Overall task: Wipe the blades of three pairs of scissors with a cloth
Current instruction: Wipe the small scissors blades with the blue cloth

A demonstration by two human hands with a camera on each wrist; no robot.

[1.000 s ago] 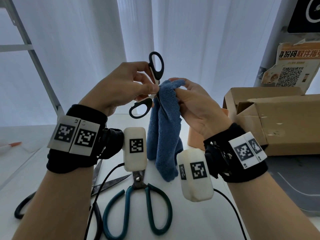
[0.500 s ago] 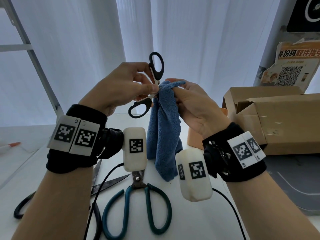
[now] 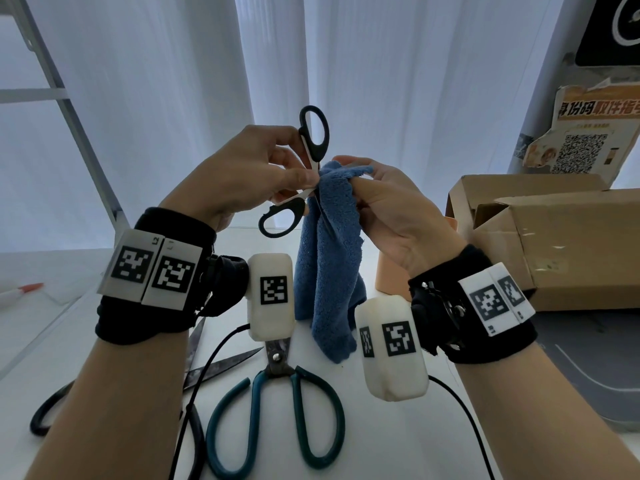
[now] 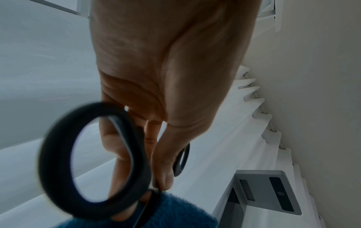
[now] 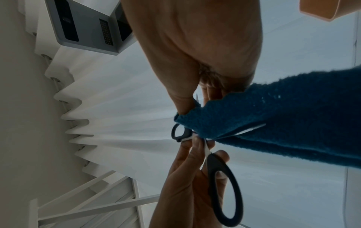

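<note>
Overhead, white pleated curtains filled the background behind a white surface, with a metal frame at the left and open cardboard boxes at the right. On the surface lay teal-handled scissors, closed, and just left of them black-handled scissors with blades spread, partly hidden by the left forearm. Held above these, well off the surface, the blue cloth hung down from the right hand, whose fingers and thumb pinched its top fold around a blade. The left hand, just beside the right, gripped the small black-handled scissors near the pivot, handles spread apart, blades buried in the cloth.
</note>
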